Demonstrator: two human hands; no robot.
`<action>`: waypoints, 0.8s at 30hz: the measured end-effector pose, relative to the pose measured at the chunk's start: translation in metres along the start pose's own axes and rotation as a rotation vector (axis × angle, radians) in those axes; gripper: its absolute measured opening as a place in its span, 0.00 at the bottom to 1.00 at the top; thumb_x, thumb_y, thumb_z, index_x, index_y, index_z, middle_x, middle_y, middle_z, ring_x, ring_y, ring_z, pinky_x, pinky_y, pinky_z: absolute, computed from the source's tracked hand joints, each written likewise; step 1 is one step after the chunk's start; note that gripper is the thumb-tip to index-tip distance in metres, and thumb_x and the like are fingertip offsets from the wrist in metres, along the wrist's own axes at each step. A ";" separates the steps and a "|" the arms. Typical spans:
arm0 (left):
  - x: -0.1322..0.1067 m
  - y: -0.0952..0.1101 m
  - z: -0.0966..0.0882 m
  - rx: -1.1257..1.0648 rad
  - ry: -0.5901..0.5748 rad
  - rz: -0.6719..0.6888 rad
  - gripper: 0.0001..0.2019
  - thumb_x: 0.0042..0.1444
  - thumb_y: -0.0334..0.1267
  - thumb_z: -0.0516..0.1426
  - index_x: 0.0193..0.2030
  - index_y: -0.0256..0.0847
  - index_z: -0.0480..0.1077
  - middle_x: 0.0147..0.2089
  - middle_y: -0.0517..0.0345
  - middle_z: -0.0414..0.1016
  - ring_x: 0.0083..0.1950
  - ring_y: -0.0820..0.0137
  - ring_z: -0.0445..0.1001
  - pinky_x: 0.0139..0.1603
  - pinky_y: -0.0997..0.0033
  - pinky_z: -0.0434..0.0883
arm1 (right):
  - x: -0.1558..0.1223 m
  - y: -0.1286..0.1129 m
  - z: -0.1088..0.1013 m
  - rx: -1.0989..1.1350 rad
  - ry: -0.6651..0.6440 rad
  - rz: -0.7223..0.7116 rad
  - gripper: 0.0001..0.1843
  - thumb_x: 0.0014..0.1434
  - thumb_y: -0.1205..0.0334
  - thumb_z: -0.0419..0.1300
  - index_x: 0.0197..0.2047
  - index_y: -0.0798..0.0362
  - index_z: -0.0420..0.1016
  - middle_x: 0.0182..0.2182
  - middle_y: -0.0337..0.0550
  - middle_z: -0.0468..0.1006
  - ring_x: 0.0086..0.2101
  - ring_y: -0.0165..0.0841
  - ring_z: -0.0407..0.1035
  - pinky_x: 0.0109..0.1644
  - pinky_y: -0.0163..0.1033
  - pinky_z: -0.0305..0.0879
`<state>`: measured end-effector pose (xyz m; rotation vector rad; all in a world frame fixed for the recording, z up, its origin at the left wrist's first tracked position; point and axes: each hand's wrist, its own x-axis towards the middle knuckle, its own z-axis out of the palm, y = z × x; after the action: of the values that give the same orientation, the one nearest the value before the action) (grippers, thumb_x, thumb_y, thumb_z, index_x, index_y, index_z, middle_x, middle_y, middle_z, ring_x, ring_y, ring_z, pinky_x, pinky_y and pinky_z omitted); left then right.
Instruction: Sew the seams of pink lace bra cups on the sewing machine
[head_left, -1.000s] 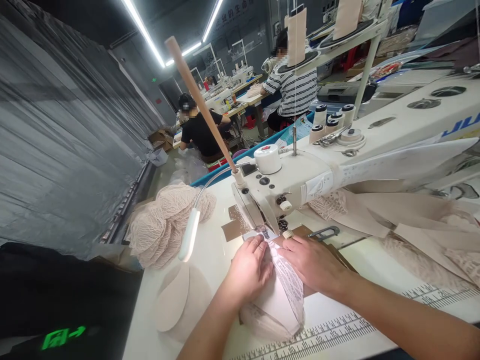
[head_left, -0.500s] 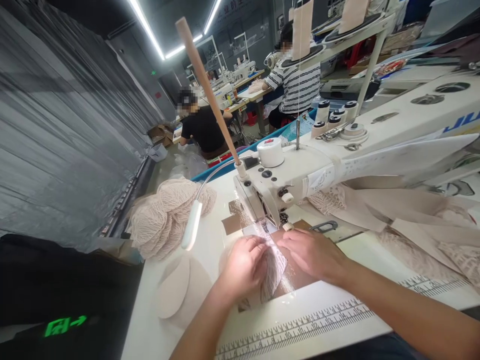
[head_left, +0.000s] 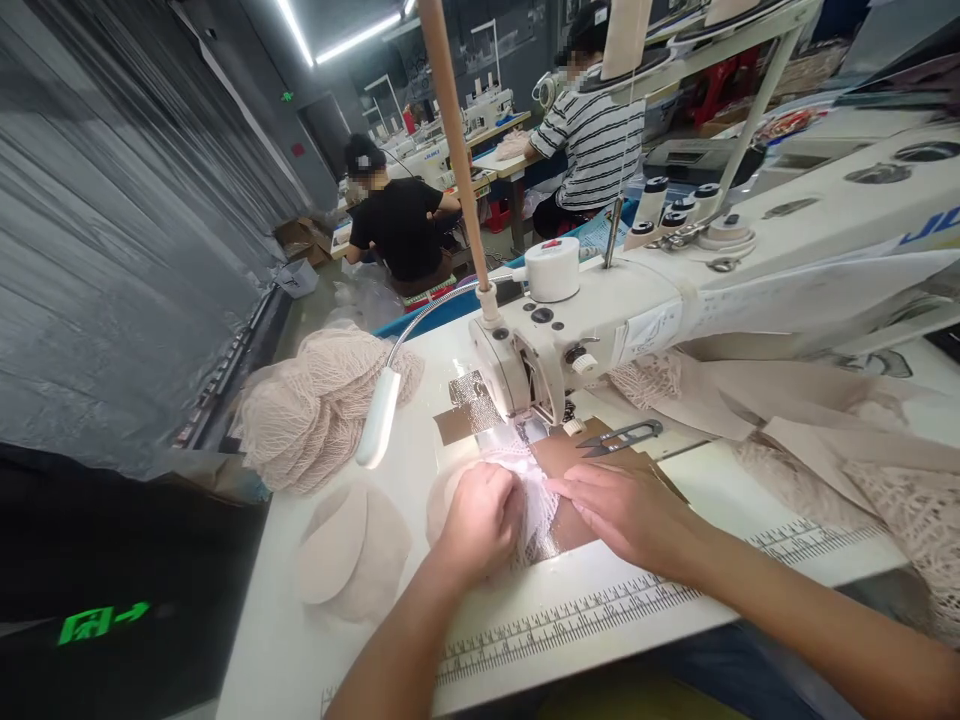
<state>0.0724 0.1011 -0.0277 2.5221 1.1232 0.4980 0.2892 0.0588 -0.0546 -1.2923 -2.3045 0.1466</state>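
A small piece of white lace fabric (head_left: 534,490) lies under the needle area of a white sewing machine (head_left: 600,320). My left hand (head_left: 480,520) is curled, its fingers pressing the lace from the left. My right hand (head_left: 622,505) lies flat with fingers stretched toward the lace, holding it down on a brown patch of the table. Both hands sit just in front of the presser foot (head_left: 534,425).
Thread snips (head_left: 619,435) lie right of the needle. A pile of lace cups (head_left: 315,410) and flat beige pads (head_left: 345,545) sit left. A lamp (head_left: 379,420) bends over the table. More lace fabric (head_left: 862,440) lies at right. Two people sew at machines behind.
The lace piece has fed away from me under the machine, so less of it lies in front of my hands. Both hands followed it toward the needle. The camera tilted down.
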 end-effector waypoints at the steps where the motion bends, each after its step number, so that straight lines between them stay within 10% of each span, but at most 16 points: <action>1: -0.001 -0.001 0.000 -0.019 0.000 -0.010 0.07 0.59 0.31 0.48 0.30 0.41 0.61 0.30 0.56 0.67 0.33 0.67 0.65 0.35 0.68 0.64 | 0.000 -0.001 0.002 0.012 0.000 -0.027 0.20 0.59 0.72 0.47 0.51 0.51 0.71 0.30 0.41 0.72 0.31 0.32 0.65 0.33 0.35 0.56; 8: -0.003 -0.005 -0.002 -0.081 0.002 -0.010 0.07 0.61 0.33 0.48 0.34 0.40 0.64 0.33 0.55 0.69 0.36 0.67 0.67 0.38 0.66 0.67 | -0.006 -0.003 0.005 -0.051 -0.105 -0.076 0.16 0.51 0.78 0.49 0.37 0.53 0.72 0.30 0.42 0.68 0.31 0.33 0.60 0.34 0.37 0.51; 15: -0.005 -0.002 0.002 0.149 -0.085 0.258 0.14 0.62 0.30 0.49 0.51 0.42 0.68 0.40 0.52 0.72 0.40 0.66 0.68 0.43 0.62 0.65 | -0.017 -0.003 0.008 -0.048 -0.088 -0.066 0.24 0.48 0.78 0.50 0.46 0.50 0.71 0.36 0.43 0.71 0.34 0.35 0.61 0.37 0.39 0.52; 24: -0.009 -0.001 0.008 0.296 -0.157 0.259 0.18 0.61 0.33 0.50 0.58 0.44 0.65 0.37 0.52 0.68 0.38 0.65 0.64 0.44 0.61 0.63 | -0.017 -0.004 0.006 -0.012 -0.082 -0.057 0.23 0.52 0.77 0.47 0.46 0.50 0.72 0.35 0.44 0.71 0.33 0.35 0.60 0.37 0.39 0.52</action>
<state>0.0700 0.0935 -0.0367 2.9251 0.8718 0.2012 0.2906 0.0437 -0.0649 -1.2467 -2.4121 0.1703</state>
